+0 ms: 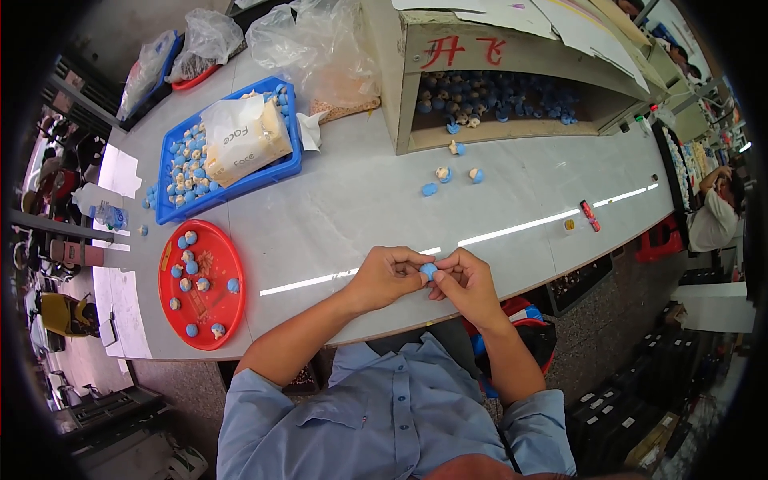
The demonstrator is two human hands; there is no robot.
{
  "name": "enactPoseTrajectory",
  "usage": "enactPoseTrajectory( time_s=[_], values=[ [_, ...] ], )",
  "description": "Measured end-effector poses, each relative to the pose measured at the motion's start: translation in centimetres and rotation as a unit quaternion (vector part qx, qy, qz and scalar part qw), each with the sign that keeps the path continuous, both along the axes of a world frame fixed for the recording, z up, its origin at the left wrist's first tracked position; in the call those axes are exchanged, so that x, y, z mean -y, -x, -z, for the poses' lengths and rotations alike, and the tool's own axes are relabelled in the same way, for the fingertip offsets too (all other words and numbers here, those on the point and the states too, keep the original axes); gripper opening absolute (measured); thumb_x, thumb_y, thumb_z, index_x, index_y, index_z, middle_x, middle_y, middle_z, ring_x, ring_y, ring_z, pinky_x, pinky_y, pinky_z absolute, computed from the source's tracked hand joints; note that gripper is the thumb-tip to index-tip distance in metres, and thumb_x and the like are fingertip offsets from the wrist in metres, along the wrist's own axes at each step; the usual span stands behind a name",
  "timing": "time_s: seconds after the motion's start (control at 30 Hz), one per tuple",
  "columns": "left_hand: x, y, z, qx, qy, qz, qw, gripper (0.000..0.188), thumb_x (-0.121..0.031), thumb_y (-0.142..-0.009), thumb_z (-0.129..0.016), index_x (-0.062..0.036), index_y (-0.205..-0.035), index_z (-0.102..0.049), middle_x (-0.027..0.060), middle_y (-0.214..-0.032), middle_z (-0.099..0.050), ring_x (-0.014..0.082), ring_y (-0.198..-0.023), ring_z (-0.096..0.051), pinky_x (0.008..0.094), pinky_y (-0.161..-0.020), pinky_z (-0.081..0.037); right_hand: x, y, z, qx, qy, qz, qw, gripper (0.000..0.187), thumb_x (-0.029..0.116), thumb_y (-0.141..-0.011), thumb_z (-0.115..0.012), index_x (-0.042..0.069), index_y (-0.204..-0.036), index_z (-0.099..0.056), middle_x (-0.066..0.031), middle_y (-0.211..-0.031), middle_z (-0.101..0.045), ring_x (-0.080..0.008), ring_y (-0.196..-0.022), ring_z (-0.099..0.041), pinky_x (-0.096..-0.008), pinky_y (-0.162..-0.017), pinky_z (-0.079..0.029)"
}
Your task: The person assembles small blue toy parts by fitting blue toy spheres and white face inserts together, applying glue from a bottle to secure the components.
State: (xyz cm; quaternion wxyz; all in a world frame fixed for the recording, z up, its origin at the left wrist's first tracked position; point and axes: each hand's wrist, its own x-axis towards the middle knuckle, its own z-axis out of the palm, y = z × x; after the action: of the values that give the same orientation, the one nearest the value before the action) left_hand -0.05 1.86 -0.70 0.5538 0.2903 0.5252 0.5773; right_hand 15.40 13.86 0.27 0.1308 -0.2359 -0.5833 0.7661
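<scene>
Near the front edge of the grey table, a small round blue piece (430,271) is pinched between both hands. My left hand (387,277) holds it with thumb and forefinger from the left. My right hand (467,286) has its thumb and fingers closed on its right side. Beyond the hands lie several small blue-and-cream figure heads, one cream-faced head (443,174) among them, and a blue piece (430,190). To the left, a round red tray (228,322) carries several more of these heads, spread apart.
A blue crate (232,195) at the back left holds many heads under a white paper bag (248,138). At the back right, an open-fronted box (404,120) contains a heap of heads. Clear plastic bags (320,48), a red tube (590,216) and a small jar (569,225) also lie on the table.
</scene>
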Motion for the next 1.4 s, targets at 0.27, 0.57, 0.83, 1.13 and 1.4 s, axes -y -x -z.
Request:
enactPoseTrajectory(
  time_s=[0.27, 0.57, 0.83, 1.13, 1.4],
  values=[
    [0.1, 0.1, -0.1, -0.043, -0.005, -0.002, 0.999, 0.025, -0.001, -0.086, -0.066, 0.0028, -0.111, -0.067, 0.004, -0.087, -0.067, 0.0046, -0.077, -0.059, 0.02, -0.069, -0.047, 0.1, 0.0, -0.3, 0.016, -0.007, -0.003, 1.0, 0.006, -0.001, -0.091, -0.057, -0.002, -0.097, -0.055, -0.0091, -0.085, -0.065, -0.0117, -0.069, -0.065, -0.0238, -0.061, -0.053],
    [0.1, 0.1, -0.5, -0.009, 0.002, 0.005, 1.0, 0.028, 0.001, -0.086, -0.065, -0.0006, -0.114, -0.067, 0.0014, -0.093, -0.065, 0.0044, -0.078, -0.053, 0.0209, -0.071, -0.045, -0.4, -0.1, -0.5, 0.023, 0.036, -0.013, 0.999, 0.007, 0.002, -0.091, -0.058, -0.002, -0.096, -0.055, -0.0096, -0.081, -0.065, -0.0128, -0.068, -0.066, -0.0239, -0.06, -0.054],
    [0.1, 0.4, -0.7, 0.001, 0.006, 0.016, 1.0, 0.027, 0.0, -0.087, -0.066, 0.0029, -0.114, -0.065, 0.0042, -0.087, -0.066, 0.0061, -0.079, -0.059, 0.0207, -0.071, -0.047, -0.5, 0.0, -0.6, 0.025, 0.034, -0.017, 0.999, 0.007, 0.002, -0.09, -0.06, -0.001, -0.094, -0.055, -0.0094, -0.079, -0.065, -0.0124, -0.066, -0.066, -0.0238, -0.059, -0.054],
    [0.0, 0.1, -0.5, -0.038, 0.01, 0.007, 0.999, 0.026, 0.0, -0.085, -0.067, 0.0036, -0.11, -0.066, 0.0028, -0.084, -0.065, 0.0046, -0.076, -0.058, 0.019, -0.067, -0.046, -0.3, 0.0, -0.5, 0.025, 0.016, -0.02, 0.999, 0.005, 0.0, -0.091, -0.058, -0.001, -0.092, -0.054, -0.0084, -0.079, -0.064, -0.0112, -0.067, -0.065, -0.0239, -0.059, -0.055],
    [-0.1, -0.1, -0.6, -0.047, 0.017, 0.005, 0.999, 0.026, 0.002, -0.082, -0.068, -0.0015, -0.108, -0.07, 0.0005, -0.087, -0.063, 0.0041, -0.077, -0.052, 0.02, -0.069, -0.043, 0.0, 0.0, -0.3, 0.025, 0.0, -0.01, 1.0, 0.005, -0.001, -0.091, -0.057, -0.001, -0.091, -0.052, -0.0079, -0.079, -0.063, -0.0097, -0.068, -0.064, -0.0241, -0.059, -0.056]
  ],
)
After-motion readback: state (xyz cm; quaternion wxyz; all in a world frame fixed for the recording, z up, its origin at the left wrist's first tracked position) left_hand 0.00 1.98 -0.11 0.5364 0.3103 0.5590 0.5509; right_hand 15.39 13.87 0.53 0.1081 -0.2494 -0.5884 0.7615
